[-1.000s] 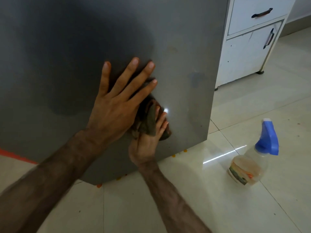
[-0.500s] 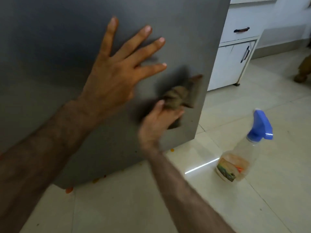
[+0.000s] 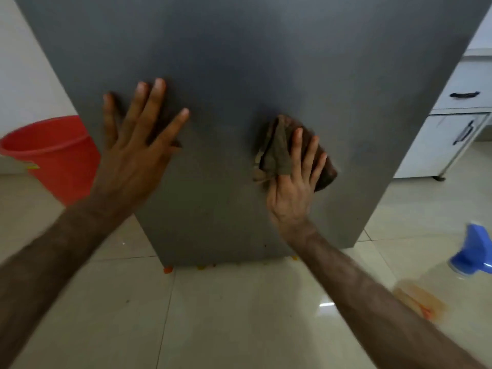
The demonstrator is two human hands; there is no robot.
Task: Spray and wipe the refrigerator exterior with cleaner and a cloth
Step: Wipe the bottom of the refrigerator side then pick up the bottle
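Note:
The grey refrigerator side [image 3: 239, 62] fills the middle of the view and stands on the tiled floor. My left hand [image 3: 135, 150] lies flat against it with fingers spread, holding nothing. My right hand [image 3: 295, 187] presses a crumpled brown-olive cloth [image 3: 277, 150] onto the panel, lower right of centre, with the fingers laid over the cloth. The spray bottle [image 3: 471, 251] shows only as a blurred blue trigger head at the right edge, on the floor.
A red bucket [image 3: 53, 155] stands on the floor left of the refrigerator. A white cabinet [image 3: 452, 129] with dark handles sits at the right. Small orange bits [image 3: 167, 269] lie under the refrigerator's lower edge, and an orange stain [image 3: 420, 302] marks the tiles.
The view has swung left, so the bucket now shows and the bottle sits at the right edge. My right hand has slid the cloth away from my left hand, which now rests flat further left.

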